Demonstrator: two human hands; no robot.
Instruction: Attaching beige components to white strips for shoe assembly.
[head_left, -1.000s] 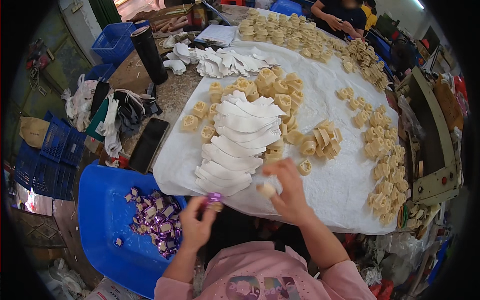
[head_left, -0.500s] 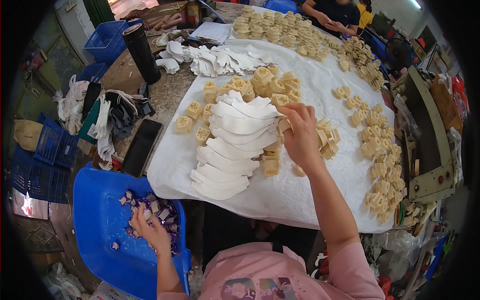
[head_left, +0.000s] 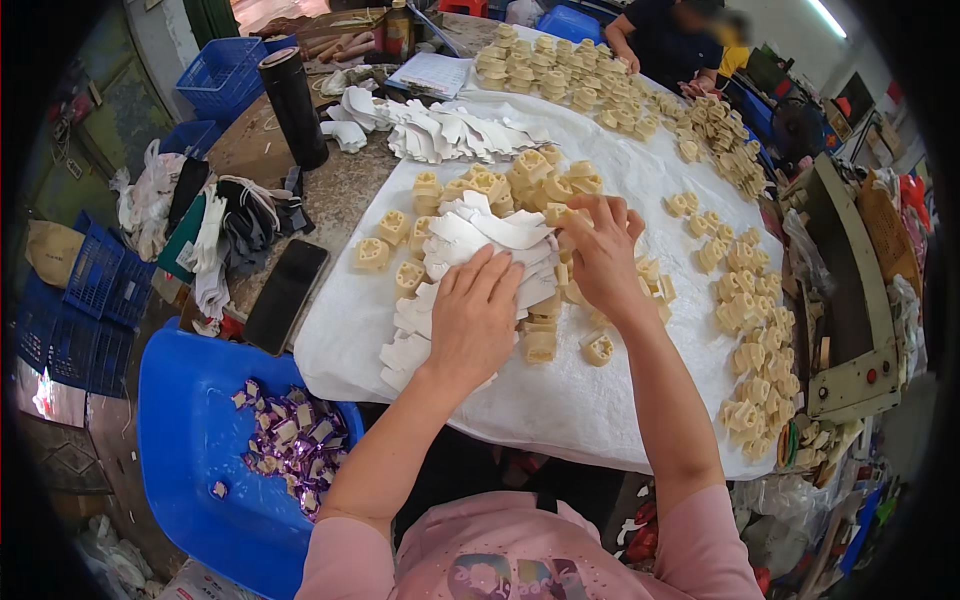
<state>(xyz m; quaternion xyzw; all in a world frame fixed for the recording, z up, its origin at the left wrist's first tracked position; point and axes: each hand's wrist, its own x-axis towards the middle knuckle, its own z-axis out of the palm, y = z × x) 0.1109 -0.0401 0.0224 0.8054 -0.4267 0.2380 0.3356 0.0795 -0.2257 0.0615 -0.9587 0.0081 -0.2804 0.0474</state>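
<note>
Pink sleeves sit at the bottom of my view, and both forearms reach up from them onto the white sheet (head_left: 560, 400) that covers the desk (head_left: 330, 200).

Nearest on my left, a blue tub (head_left: 190, 440) holds a loose heap of purple-wrapped pieces (head_left: 290, 445). A dark phone (head_left: 285, 295) lies just beyond it at the sheet's edge.

My left hand (head_left: 475, 315) lies palm down, fingers spread flat, on the near end of the row of white curved pieces (head_left: 470, 260). Its grip is open and pressing, holding nothing. My right hand (head_left: 600, 250) is just beside it at the row's far right edge, knuckles up and fingers curled down among the tan moulded blocks (head_left: 540, 190). I cannot tell whether that grip has closed on a block or a white piece, since the fingertips are hidden.

As I judge it, the work is partly done: the white pieces already overlap in a long fanned row, with tan blocks ringing them. Many more blocks lie scattered to the right (head_left: 745, 330), and another heap of white pieces (head_left: 450, 135) waits farther up the desk, so plenty is left.

Beyond that stands a black flask (head_left: 293, 105). At the far end another person's arm (head_left: 650, 35) rests by more rows of blocks.
</note>
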